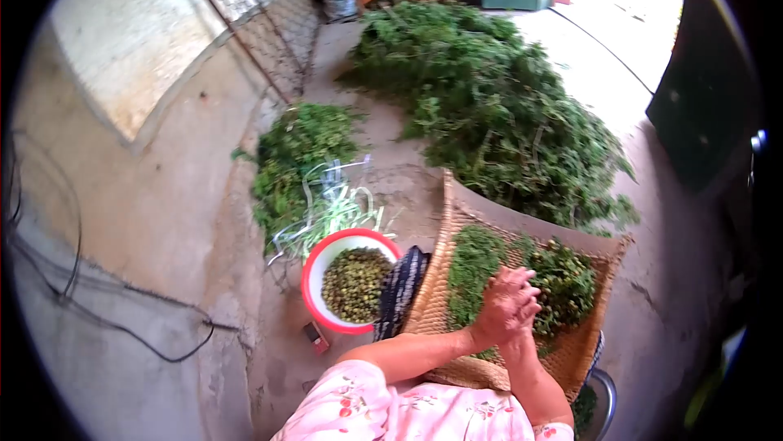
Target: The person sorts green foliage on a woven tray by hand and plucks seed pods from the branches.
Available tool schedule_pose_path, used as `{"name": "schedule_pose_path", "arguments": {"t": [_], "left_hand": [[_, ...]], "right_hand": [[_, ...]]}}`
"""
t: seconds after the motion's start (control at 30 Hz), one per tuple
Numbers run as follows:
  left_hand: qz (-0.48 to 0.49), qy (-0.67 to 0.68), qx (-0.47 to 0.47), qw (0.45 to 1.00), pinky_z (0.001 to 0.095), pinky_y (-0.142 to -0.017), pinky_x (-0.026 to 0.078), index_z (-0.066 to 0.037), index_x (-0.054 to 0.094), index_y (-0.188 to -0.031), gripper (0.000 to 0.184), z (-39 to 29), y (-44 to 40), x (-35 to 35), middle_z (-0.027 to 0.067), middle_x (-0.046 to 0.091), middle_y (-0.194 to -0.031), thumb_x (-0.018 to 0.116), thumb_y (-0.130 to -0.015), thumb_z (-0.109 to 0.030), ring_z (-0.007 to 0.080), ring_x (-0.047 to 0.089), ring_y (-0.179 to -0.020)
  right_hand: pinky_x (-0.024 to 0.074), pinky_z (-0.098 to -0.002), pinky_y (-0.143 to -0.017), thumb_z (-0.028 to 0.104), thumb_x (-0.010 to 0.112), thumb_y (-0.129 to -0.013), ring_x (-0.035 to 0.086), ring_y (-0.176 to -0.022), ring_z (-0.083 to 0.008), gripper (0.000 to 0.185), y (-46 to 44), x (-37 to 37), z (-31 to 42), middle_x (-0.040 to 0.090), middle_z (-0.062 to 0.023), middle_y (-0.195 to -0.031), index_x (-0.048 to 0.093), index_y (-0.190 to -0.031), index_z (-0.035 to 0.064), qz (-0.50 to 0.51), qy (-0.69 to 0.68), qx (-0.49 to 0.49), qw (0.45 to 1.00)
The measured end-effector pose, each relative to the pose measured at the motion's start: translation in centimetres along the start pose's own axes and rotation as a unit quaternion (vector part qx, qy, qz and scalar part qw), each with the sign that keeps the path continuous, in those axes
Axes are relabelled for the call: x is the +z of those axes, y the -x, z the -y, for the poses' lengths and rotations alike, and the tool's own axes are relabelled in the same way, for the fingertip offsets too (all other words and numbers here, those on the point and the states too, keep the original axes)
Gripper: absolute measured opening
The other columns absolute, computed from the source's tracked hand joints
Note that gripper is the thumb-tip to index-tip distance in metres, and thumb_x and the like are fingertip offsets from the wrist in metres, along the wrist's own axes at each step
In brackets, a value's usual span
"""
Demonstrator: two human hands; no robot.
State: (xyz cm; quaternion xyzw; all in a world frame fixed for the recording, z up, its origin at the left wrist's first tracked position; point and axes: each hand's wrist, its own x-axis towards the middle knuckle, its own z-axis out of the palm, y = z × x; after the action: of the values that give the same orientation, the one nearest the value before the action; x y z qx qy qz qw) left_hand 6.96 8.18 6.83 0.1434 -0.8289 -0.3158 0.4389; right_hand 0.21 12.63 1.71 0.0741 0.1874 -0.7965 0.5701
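My left hand and my right hand are pressed together over a woven basket tray. Whatever lies between the palms is hidden. Fine green leaves cover the tray's left part, and a heap of leafy sprigs with small round yellow-green fruits lies to the right, beside my fingers. Left of the tray stands a white basin with a red rim, holding many small greenish-brown fruits.
A large pile of leafy branches lies beyond the tray. A smaller green pile and pale plastic strips are near the left wall. A small red box is below the basin. Cables hang at far left.
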Motion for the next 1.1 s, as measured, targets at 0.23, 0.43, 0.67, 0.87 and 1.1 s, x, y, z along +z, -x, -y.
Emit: {"name": "schedule_pose_path", "arguments": {"t": [0.23,0.43,0.67,0.87,1.1], "left_hand": [[0.015,0.023,0.072,0.997,0.0486,-0.106,0.025,-0.006,0.060,-0.104,0.029,0.1,0.5,0.2,0.0159,0.048,-0.126,0.062,-0.082,-0.025,0.0348,0.042,-0.122],[-0.009,0.050,0.138,0.989,0.0498,-0.104,0.028,-0.004,0.058,-0.106,0.029,-0.9,-0.9,-1.3,0.0153,0.049,-0.125,0.057,-0.085,-0.024,0.0337,0.042,-0.121],[-0.099,-0.026,0.081,0.991,0.0453,-0.097,0.036,-0.003,0.057,-0.108,0.028,1.3,-2.7,-4.2,0.0140,0.053,-0.119,0.056,-0.086,-0.022,0.0325,0.048,-0.113],[-0.093,-0.050,0.016,0.994,0.0391,-0.093,0.040,-0.004,0.057,-0.109,0.028,2.9,-2.2,-3.1,0.0114,0.058,-0.110,0.059,-0.085,-0.018,0.0289,0.052,-0.108],[-0.043,-0.026,0.006,0.999,0.0395,-0.091,0.041,-0.002,0.056,-0.106,0.027,2.9,-1.8,-2.0,0.0142,0.058,-0.107,0.059,-0.083,-0.016,0.0306,0.053,-0.103]], "right_hand": [[0.0394,-0.0298,-0.059,0.034,0.047,-0.089,0.054,-0.074,-0.0215,0.033,0.3,-1.2,0.0,0.058,-0.0091,-0.088,0.055,-0.099,0.0040,0.009,0.004,0.028,1.000],[0.0383,-0.0268,-0.049,0.029,0.050,-0.088,0.054,-0.068,-0.0191,0.027,0.7,-1.8,1.5,0.058,-0.0081,-0.086,0.056,-0.098,0.0043,0.022,0.002,0.039,0.999],[0.0369,-0.0237,-0.042,0.023,0.053,-0.087,0.051,-0.063,-0.0167,0.021,2.7,3.3,5.6,0.058,-0.0076,-0.083,0.057,-0.099,0.0067,0.019,0.075,0.041,0.996],[0.0330,-0.0218,-0.039,0.022,0.043,-0.094,0.045,-0.067,-0.0161,0.027,10.5,1.0,14.1,0.052,-0.0113,-0.094,0.051,-0.113,0.0049,0.128,0.091,-0.128,0.979],[0.0479,-0.0385,-0.059,0.024,0.057,-0.081,0.054,-0.068,-0.0240,0.029,23.6,-14.3,24.3,0.055,-0.0088,-0.098,0.056,-0.105,0.0071,0.005,0.033,-0.295,0.955]]}}
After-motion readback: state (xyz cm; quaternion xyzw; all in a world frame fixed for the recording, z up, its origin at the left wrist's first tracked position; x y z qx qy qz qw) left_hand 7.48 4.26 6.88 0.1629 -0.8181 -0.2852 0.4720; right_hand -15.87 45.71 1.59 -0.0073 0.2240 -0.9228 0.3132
